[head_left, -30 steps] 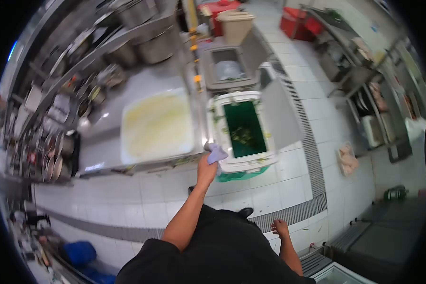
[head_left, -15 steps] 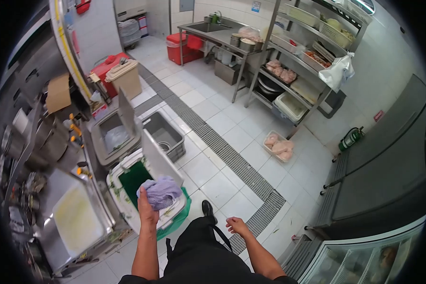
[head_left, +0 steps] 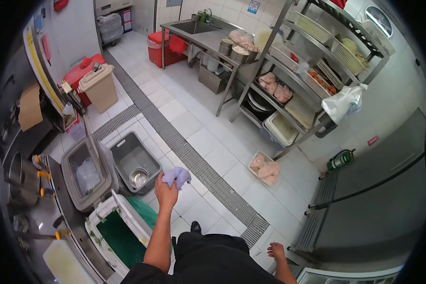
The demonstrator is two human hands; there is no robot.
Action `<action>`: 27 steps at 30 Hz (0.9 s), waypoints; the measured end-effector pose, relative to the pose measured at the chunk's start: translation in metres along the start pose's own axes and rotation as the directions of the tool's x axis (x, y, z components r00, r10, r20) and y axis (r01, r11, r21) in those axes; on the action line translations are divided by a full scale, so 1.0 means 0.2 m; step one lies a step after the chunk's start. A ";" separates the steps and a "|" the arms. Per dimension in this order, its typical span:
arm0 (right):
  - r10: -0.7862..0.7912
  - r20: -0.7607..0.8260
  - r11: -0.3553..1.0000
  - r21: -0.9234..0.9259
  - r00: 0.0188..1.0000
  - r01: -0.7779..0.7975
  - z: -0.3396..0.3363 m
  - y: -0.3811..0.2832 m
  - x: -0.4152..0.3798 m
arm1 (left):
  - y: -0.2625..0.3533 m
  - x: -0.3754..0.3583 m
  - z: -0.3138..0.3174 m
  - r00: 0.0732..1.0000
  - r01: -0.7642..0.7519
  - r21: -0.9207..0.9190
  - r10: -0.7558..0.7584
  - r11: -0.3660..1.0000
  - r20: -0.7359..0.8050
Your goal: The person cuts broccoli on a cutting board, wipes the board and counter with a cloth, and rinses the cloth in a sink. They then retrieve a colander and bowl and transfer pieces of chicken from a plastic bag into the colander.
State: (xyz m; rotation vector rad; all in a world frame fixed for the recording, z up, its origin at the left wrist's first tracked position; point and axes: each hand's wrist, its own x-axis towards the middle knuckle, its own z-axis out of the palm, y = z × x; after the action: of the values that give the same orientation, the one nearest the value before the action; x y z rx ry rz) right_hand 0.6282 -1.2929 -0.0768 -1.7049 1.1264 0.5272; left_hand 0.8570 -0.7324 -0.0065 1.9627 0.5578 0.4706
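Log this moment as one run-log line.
left hand: holding purple cloth near grey tub | right hand: low, nothing seen in it | grey tub: metal bowl inside | white bin: lid open, green liner

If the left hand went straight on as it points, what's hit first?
Nothing near, it seems: the left hand, holding a purple cloth, would pass beside the grey tub and over the floor grate. The steel sink table looks first in line, well beyond, though depth is unclear.
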 end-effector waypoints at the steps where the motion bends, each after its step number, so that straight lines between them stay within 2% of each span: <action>1: 0.009 -0.019 1.000 0.026 1.000 -0.009 0.03 -0.08 0.03 | -0.02 0.08 0.07 0.979 -0.152 0.375 0.193 0.914 -0.073; 2: 0.005 -0.011 0.999 0.036 1.000 -0.004 0.09 -0.16 0.08 | -0.07 0.20 0.10 0.997 -0.016 0.096 0.009 0.995 0.070; 3: 0.013 0.012 0.999 0.040 1.000 -0.014 0.15 -0.20 0.12 | -0.12 0.30 0.13 0.997 -0.022 0.103 0.015 0.994 0.072; 5: 0.024 0.082 0.999 0.031 0.996 -0.026 0.27 -0.29 0.20 | -0.15 0.46 0.16 0.979 0.099 -0.090 -0.080 0.991 0.189; 6: 0.050 0.121 0.999 0.008 0.991 -0.052 0.33 -0.34 0.26 | -0.26 0.56 0.20 0.969 0.191 0.002 -0.188 0.982 0.162; 7: 0.075 0.160 0.997 -0.012 0.984 -0.074 0.39 -0.40 0.33 | -0.31 0.63 0.22 0.971 0.184 0.014 -0.184 0.983 0.154; 9: 0.111 0.166 0.994 -0.040 0.980 -0.106 0.47 -0.54 0.47 | -0.38 0.76 0.27 0.970 0.212 0.153 -0.227 0.965 0.089; 11: 0.169 0.145 0.985 -0.053 0.975 -0.163 0.53 -0.65 0.68 | -0.50 0.87 0.30 0.988 0.117 0.175 -0.133 0.978 0.081; 13: 0.266 0.114 0.964 -0.038 0.957 -0.263 0.59 -0.89 0.86 | -0.47 0.95 0.32 0.962 0.249 0.272 -0.269 0.930 0.041; 14: 0.259 0.129 0.966 -0.043 0.957 -0.255 0.62 -1.03 0.96 | -0.56 1.00 0.32 0.954 0.265 0.342 -0.296 0.902 0.042; 15: 0.226 0.163 0.970 -0.124 0.960 -0.207 0.67 -1.16 1.08 | -0.64 1.05 0.31 0.945 0.283 0.407 -0.326 0.868 0.037; 16: 0.193 0.198 0.967 -0.202 0.961 -0.153 0.72 -1.30 1.21 | -0.63 1.07 0.30 0.945 0.307 0.369 -0.328 0.877 -0.006; 18: -0.091 0.349 0.950 -0.251 0.933 0.187 0.94 -1.59 1.69 | -0.58 1.21 0.28 0.948 0.313 0.335 -0.313 0.889 -0.055; 19: -0.230 0.412 0.904 -0.246 0.882 0.350 1.05 -1.73 1.92 | -0.59 1.27 0.28 0.914 0.405 0.322 -0.375 0.856 -0.154; 20: -0.192 0.353 0.938 -0.209 0.916 0.277 1.18 -2.06 1.93 | -0.60 1.30 0.28 0.861 0.503 0.295 -0.444 0.812 -0.248; 21: -0.276 0.416 0.876 -0.262 0.866 0.405 1.32 -2.38 2.00 | -0.60 1.36 0.29 0.852 0.519 0.287 -0.461 0.805 -0.248; 22: -0.356 0.446 0.774 -0.351 0.821 0.527 1.48 -2.68 2.06 | -0.59 1.44 0.29 0.805 0.570 0.030 -0.550 0.821 -0.223; 23: -0.325 0.463 0.860 -0.218 0.825 0.461 1.60 -3.05 1.91 | -0.58 1.53 0.31 0.761 0.586 -0.228 -0.624 0.778 -0.176; 24: -0.377 0.512 0.812 -0.217 0.772 0.541 1.75 -3.35 1.85 | -0.57 1.62 0.34 0.756 0.589 -0.239 -0.631 0.772 -0.176; 26: -0.403 0.557 0.788 -0.193 0.726 0.585 2.03 -3.85 1.73 | -0.54 1.81 0.38 0.651 0.597 -0.449 -0.729 0.664 -0.213; 27: -0.417 0.573 0.780 -0.174 0.706 0.601 2.17 -4.04 1.68 | -0.54 1.93 0.41 0.649 0.597 -0.455 -0.731 0.661 -0.211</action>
State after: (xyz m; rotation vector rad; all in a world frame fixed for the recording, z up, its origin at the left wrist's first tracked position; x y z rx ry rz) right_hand 1.5540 -0.9854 -0.1174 -1.9249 0.1358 0.7827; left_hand 1.1979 -0.5288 -0.1060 1.1798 1.3120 0.4214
